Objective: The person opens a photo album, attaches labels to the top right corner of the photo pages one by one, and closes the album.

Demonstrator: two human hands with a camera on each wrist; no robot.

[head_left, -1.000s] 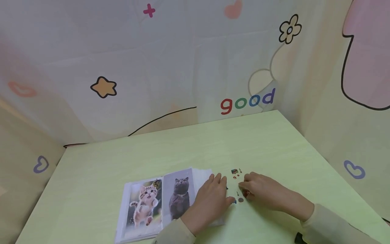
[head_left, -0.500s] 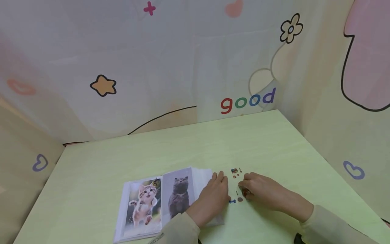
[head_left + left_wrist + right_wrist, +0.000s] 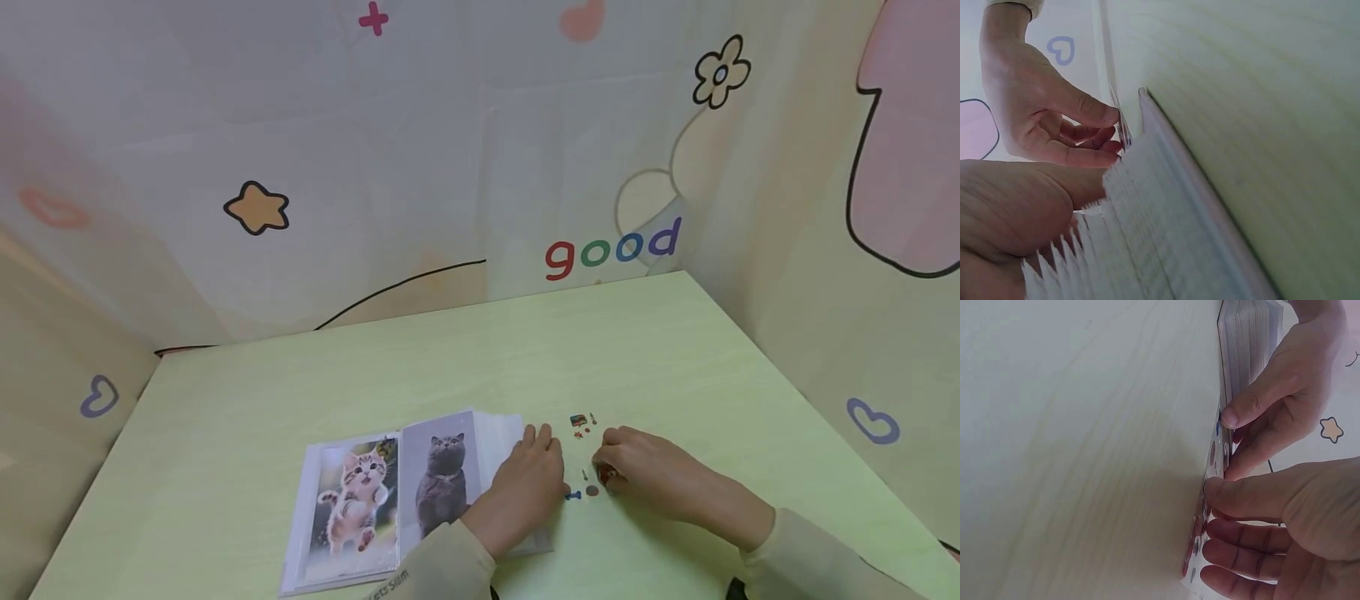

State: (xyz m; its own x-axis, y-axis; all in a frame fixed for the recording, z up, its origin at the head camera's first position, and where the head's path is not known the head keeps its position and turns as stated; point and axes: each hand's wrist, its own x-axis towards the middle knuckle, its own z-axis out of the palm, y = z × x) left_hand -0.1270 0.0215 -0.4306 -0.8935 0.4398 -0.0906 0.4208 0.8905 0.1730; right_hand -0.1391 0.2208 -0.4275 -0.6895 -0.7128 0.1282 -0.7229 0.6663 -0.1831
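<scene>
A photo album (image 3: 294, 554) lies spread on the table, showing a kitten photo (image 3: 352, 500) and a grey cat photo (image 3: 442, 479). My left hand (image 3: 525, 483) rests with extended fingers on the album's right-hand pages (image 3: 1141, 219); its thumb reaches a thin sticker sheet (image 3: 1192, 584) beside them. Small stickers dot that sheet, among them a blue bone-shaped sticker (image 3: 573, 496) and a brown round sticker (image 3: 592, 491). With bent fingers and thumb, my right hand (image 3: 656, 471) pinches at the sheet by a dark red sticker (image 3: 606, 473), partly covering it.
The pale green table (image 3: 375, 367) stretches behind and to both sides of the album. A printed curtain (image 3: 420, 150) closes off the back and sides. Something small and dark (image 3: 737, 590) shows by the right sleeve at the lower edge.
My left hand has drawn slightly back, with its thumb pulled in, uncovering more of the blue bone-shaped sticker. The right hand stays in nearly the same place at the red sticker.
</scene>
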